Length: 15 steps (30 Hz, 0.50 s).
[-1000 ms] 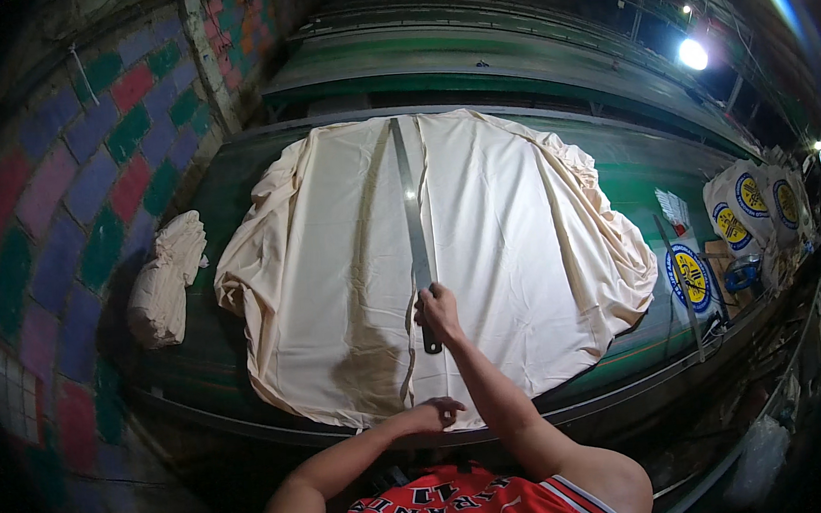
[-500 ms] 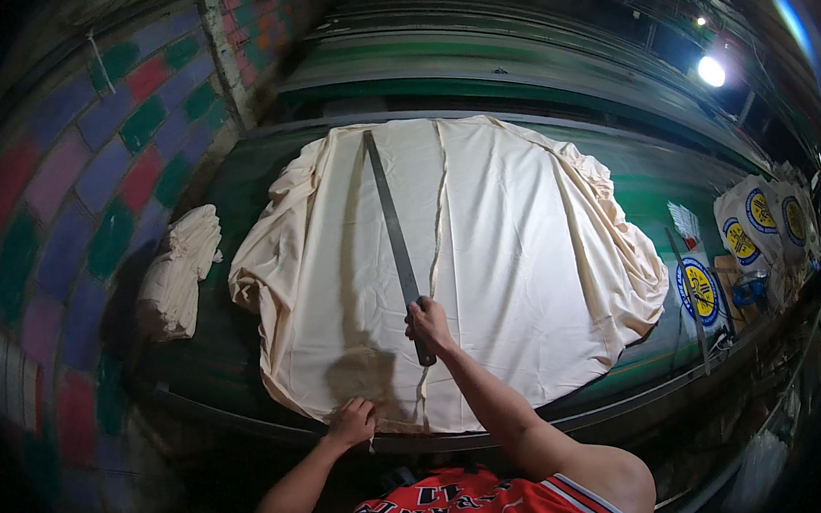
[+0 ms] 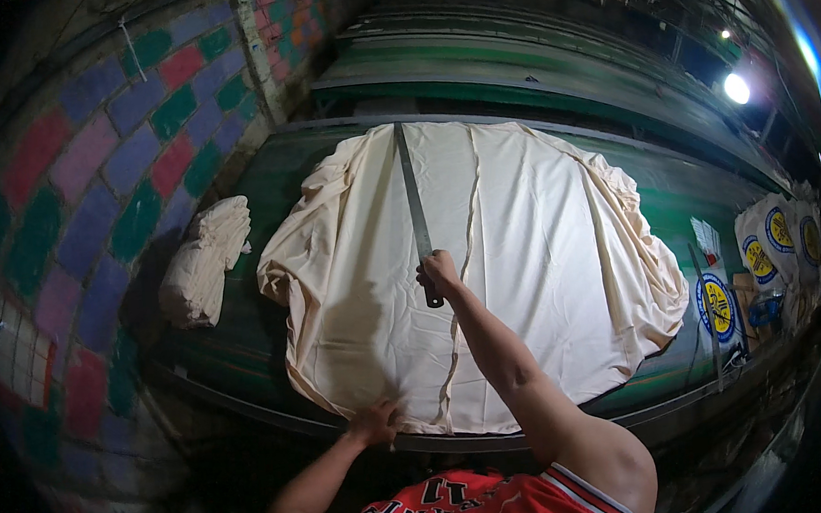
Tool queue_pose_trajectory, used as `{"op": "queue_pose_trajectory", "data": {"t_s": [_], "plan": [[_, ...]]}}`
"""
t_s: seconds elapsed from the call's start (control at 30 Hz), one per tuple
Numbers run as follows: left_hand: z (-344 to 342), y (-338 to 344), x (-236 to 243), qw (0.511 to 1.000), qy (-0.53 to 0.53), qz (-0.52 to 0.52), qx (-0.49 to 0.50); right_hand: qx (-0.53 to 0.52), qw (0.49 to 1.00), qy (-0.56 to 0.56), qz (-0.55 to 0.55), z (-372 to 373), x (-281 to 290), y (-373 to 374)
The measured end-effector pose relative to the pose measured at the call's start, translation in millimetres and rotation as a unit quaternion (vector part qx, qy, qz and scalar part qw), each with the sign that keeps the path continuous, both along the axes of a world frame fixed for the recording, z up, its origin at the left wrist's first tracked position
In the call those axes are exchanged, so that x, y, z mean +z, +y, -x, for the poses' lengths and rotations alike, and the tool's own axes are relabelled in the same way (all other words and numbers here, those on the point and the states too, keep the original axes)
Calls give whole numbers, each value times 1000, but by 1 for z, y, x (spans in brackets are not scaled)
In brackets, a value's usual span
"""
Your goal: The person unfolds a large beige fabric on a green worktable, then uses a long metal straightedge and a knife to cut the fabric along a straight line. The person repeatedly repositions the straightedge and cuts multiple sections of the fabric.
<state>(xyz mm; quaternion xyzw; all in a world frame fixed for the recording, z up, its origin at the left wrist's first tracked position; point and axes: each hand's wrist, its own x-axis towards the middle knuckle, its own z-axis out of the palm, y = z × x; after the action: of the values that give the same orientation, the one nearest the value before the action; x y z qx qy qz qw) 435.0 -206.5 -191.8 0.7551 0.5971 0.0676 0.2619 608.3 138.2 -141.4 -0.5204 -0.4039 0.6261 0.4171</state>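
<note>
A wide sheet of cream cloth (image 3: 534,277) lies spread over the green table, bunched into folds along both sides. My right hand (image 3: 440,272) is closed round the near end of a long metal ruler (image 3: 411,186), whose far end reaches the cloth's far edge. The ruler lies left of a raised seam or fold line that runs from near to far. At the near edge, left of that line, my left hand (image 3: 376,422) grips the rim of the cloth with bent fingers; its fingertips are partly hidden.
A folded cream cloth bundle (image 3: 206,261) sits on the table's left end, beside a painted brick wall (image 3: 106,200). White bags with round blue and yellow prints (image 3: 760,259) and a thin metal strip (image 3: 706,309) are at the right. More long tables (image 3: 473,55) stand beyond.
My right hand has pushed the ruler farther away, up to the cloth's far edge. My left hand stays at the near edge. The whole view has shifted slightly.
</note>
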Motion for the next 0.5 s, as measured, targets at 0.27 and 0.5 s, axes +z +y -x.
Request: {"op": "queue_pose_trajectory", "data": {"t_s": [0.27,0.5], "plan": [[2,3,-13,999,-36,-23,10,-18,997,-41,-61,-25,15,-89],[2,6,-12,988,-117,-98,7,-36,997,-54,-48,-91,-4,-208]]}}
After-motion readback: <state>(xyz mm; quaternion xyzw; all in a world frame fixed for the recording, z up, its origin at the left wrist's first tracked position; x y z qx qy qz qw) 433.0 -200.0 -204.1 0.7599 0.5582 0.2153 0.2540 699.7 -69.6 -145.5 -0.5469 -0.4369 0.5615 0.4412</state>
